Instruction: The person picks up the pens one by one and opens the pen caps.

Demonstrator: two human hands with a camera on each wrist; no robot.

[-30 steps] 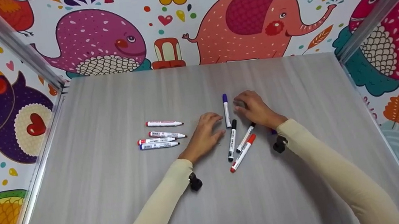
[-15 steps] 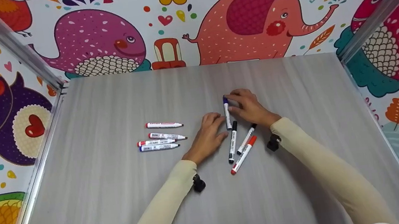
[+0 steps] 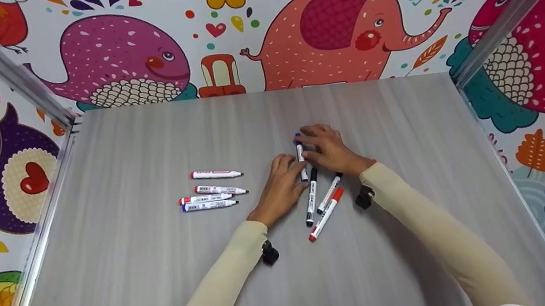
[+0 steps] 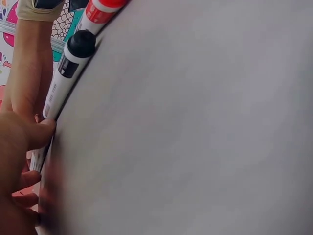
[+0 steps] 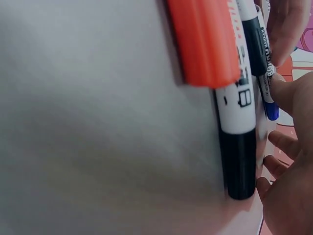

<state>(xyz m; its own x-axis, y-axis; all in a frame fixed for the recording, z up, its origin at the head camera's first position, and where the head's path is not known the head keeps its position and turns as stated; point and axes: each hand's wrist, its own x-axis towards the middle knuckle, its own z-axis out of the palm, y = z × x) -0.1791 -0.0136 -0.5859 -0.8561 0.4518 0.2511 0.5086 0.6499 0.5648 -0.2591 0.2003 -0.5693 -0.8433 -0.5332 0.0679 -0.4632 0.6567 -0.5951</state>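
Between the two hands lies a white marker with a blue cap (image 3: 301, 157), parallel to the forward direction. The right hand (image 3: 332, 151) reaches it from the right. One finger lies over the cap and the thumb (image 5: 283, 90) touches the barrel. From the left, the left hand (image 3: 280, 191) has its fingertips against the barrel. Its thumb (image 4: 44, 132) is beside the black-capped marker (image 3: 312, 197). Closer to the person lie another black-capped marker (image 3: 328, 195) and a red-capped marker (image 3: 326, 214). The right hand and wrist partly hide the farther black cap.
Several white markers lie to the left in a loose row: a red-capped one (image 3: 216, 174) at the back and a blue-ended one (image 3: 210, 205) in front. They rest on a grey wood-grain table (image 3: 147, 147) with a cartoon-printed wall (image 3: 235, 22) behind it.
The right hand has moved left and onto the blue-capped marker. The left hand has moved slightly right until its fingertips meet the barrel. The head view has shifted a little.
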